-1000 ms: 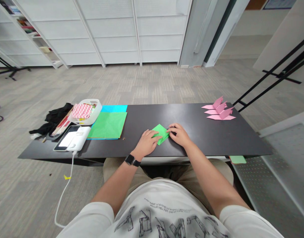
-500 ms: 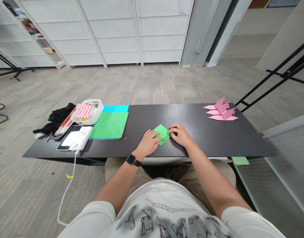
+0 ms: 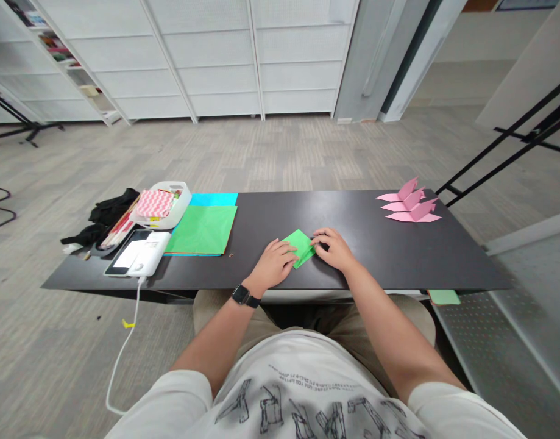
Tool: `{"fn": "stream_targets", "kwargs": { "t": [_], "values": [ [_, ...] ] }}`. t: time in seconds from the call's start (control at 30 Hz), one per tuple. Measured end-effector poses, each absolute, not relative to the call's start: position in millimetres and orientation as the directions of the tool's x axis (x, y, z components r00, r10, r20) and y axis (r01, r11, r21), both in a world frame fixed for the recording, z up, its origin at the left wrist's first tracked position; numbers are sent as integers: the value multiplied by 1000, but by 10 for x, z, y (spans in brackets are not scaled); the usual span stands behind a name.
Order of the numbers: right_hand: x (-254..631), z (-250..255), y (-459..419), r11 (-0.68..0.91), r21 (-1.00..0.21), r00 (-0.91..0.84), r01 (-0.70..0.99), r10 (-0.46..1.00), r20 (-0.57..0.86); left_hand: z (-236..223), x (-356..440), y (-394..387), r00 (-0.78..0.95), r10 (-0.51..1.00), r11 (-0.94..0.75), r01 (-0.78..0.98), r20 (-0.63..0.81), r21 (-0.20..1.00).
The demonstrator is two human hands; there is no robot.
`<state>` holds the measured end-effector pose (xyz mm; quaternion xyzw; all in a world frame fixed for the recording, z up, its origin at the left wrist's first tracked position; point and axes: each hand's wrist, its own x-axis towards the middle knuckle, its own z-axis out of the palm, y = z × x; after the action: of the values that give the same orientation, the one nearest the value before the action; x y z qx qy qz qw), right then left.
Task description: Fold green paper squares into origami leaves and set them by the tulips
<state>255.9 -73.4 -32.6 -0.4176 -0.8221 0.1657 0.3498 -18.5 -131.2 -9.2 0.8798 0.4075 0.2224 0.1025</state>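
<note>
A small folded piece of green origami paper point(image 3: 300, 244) lies on the dark table, one corner pointing away from me. My left hand point(image 3: 275, 263), with a black watch point(image 3: 241, 295) on its wrist, rests on the paper's left side, fingers stretched out and lying flat. At the right corner, the thumb and forefinger of my right hand point(image 3: 333, 249) pinch the edge of the paper, the other fingers curled. The fingertips hide parts of both side edges. A crease or flap runs along the paper's lower right part.
Several pink folded paper birds point(image 3: 412, 207) stand at the table's point(image 3: 270, 213) back right. To the left are a stack of green sheets point(image 3: 202, 230) over blue ones, a white basket point(image 3: 183, 204), a phone, a white power bank point(image 3: 148, 255) with a cable, and black cloth.
Both hands stay almost in place on the green paper. The right side of the paper looks slightly lifted or shifted, with a crease showing more clearly near the right fingertips.
</note>
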Motion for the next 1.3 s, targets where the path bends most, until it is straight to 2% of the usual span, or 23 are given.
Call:
{"fn": "stream_targets", "kwargs": {
  "t": [0.43,0.77,1.3],
  "values": [
    [2540,-318,-686,544,-610,-372,576,839,397,9,-156,-1349,558,788,-612,667,259,425],
    [2475,-299,-508,475,-599,-372,645,879,298,-48,-57,-1308,448,846,-531,668,288,521],
    [2417,-361,-572,461,-578,-313,673,886,342,-77,-52,-1309,427,856,-516,662,292,544]
  ]
}}
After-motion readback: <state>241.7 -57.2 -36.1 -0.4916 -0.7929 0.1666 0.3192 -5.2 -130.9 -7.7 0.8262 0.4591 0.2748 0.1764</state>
